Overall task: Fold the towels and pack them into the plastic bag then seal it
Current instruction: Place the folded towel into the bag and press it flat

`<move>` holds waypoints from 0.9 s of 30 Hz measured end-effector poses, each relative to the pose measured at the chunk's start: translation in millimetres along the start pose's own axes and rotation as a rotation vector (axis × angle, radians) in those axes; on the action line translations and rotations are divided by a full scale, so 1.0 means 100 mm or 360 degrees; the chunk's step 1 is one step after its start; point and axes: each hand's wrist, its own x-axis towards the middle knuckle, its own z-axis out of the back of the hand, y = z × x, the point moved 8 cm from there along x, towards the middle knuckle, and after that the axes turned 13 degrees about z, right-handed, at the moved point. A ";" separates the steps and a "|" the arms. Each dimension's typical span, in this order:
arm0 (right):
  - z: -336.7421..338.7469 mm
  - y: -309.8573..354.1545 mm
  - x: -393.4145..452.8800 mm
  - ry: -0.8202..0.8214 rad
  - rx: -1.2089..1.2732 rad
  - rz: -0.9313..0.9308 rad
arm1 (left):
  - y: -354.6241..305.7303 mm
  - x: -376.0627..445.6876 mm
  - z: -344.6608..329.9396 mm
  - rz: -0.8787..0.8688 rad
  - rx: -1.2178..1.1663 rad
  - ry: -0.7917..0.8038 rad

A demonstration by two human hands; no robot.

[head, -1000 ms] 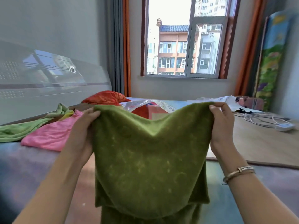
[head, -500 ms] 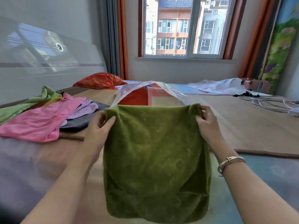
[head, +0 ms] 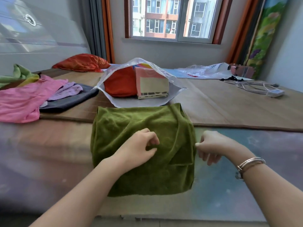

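An olive green towel (head: 131,122) lies folded and rumpled on the bed in front of me. My left hand (head: 139,149) rests on its middle, fingers curled and pinching a fold. My right hand (head: 211,147) is at the towel's right edge, fingertips pinching the cloth there. Just beyond the towel stands an open clear plastic bag (head: 164,74) holding a folded red towel (head: 120,84) and a folded pink and cream towel (head: 151,83).
To the left lie a pink towel (head: 21,99), a lilac cloth (head: 68,90), a dark grey cloth (head: 73,99) and green cloth (head: 18,73). An orange bag (head: 82,62) sits at the back. Another plastic bag (head: 205,72), cables and a white power strip (head: 275,93) lie right.
The green towel, held up by its top corners before, has been lowered flat onto the bed. Both hands moved down from the top corners to its middle and right edge.
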 end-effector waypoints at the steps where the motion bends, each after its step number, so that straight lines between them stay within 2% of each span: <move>1: -0.11 -0.07 -0.02 0.0140 0.0003 -0.0018 | -0.10 -0.01 -0.16 -0.0089 0.0059 0.0117; 4: -0.41 -0.22 -0.03 0.0428 0.0065 -0.0013 | -0.31 -0.01 -0.46 -0.0229 0.0135 0.0238; 8: -0.74 -0.30 -0.05 0.0602 0.0237 0.0025 | -0.38 0.06 -0.63 -0.0240 0.0273 0.0157; 11: -0.85 -0.33 -0.05 0.0565 0.0377 0.0059 | -0.34 0.10 -0.70 -0.0150 0.0330 0.0145; 15: -1.02 -0.31 -0.10 0.0565 0.0372 0.0117 | -0.36 0.08 -0.73 -0.0118 0.0394 0.0100; 18: -1.07 -0.20 -0.12 0.0489 0.0324 0.0282 | -0.35 0.05 -0.76 -0.0129 0.0420 0.0097; 21: -0.96 0.01 -0.16 0.0422 0.0584 0.0462 | -0.34 0.04 -0.77 -0.0096 0.0400 0.0076; 23: -0.81 0.12 -0.19 0.0379 0.0631 0.0511 | -0.34 0.08 -0.75 -0.0045 0.0317 0.0037; 27: -0.48 0.28 -0.27 0.0377 0.0722 0.0498 | -0.30 0.17 -0.58 0.0097 -0.0254 -0.0118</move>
